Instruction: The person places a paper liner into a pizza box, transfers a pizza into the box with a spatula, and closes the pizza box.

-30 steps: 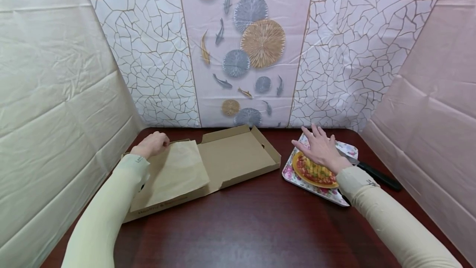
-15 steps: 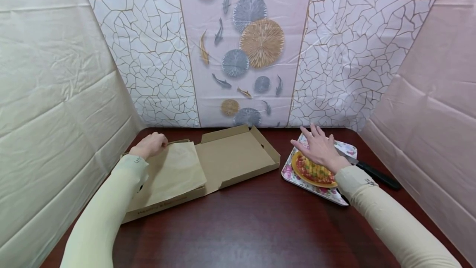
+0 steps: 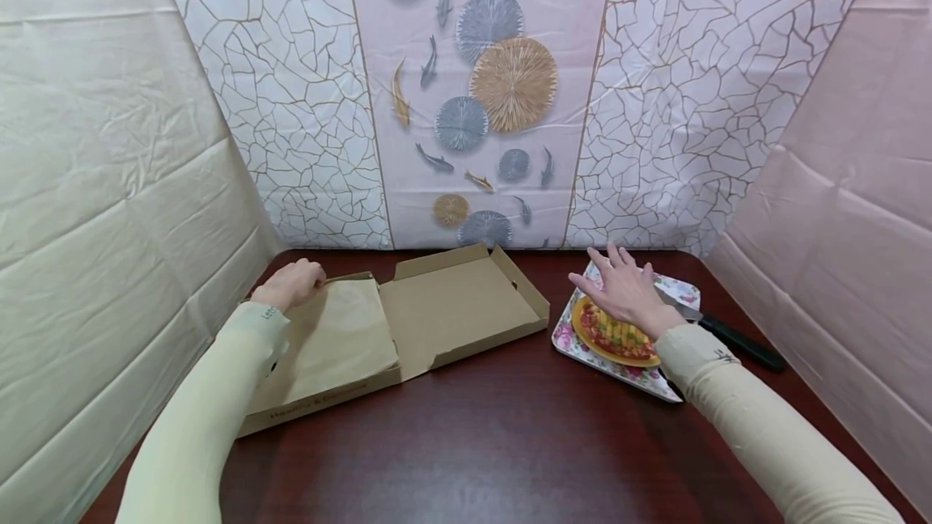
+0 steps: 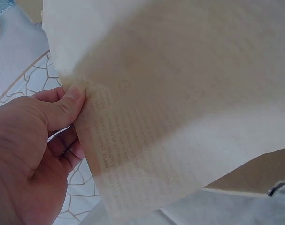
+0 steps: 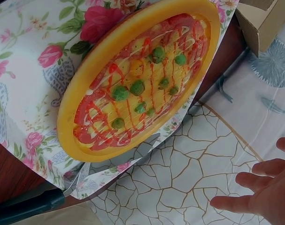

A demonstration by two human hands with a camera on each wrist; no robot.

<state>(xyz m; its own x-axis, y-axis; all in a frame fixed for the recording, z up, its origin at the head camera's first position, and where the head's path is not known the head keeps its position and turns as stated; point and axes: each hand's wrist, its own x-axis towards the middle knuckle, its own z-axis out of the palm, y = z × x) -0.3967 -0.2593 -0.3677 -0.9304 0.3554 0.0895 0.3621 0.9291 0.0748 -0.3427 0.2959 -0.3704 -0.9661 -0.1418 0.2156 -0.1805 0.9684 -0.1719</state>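
Note:
My left hand (image 3: pixel 293 285) pinches the edge of a sheet of parchment paper (image 4: pixel 180 93) between thumb and fingers. In the head view the paper lies within the left half of an opened cardboard pizza box (image 3: pixel 466 310). Faint printed text shows on the paper in the left wrist view. My right hand (image 3: pixel 622 288), fingers spread and holding nothing, hovers over a floral tray (image 3: pixel 604 374). On that tray sits a pizza (image 5: pixel 137 84) with a yellow crust, green dots and red and white sauce lines. A knife (image 3: pixel 743 344) with a black handle lies with its blade on the tray.
A dark reddish-brown table (image 3: pixel 451 451) bears the box on the left and the tray on the right. Behind it hangs a patterned cloth (image 3: pixel 480 144). Pale cloth walls (image 3: pixel 109 184) stand close on both sides. The knife's handle juts past the tray toward the right wall.
The parchment paper has shifted slightly left and settled lower inside the box, its right edge now near the fold. My left hand moved a little left with it. The right hand stays almost still.

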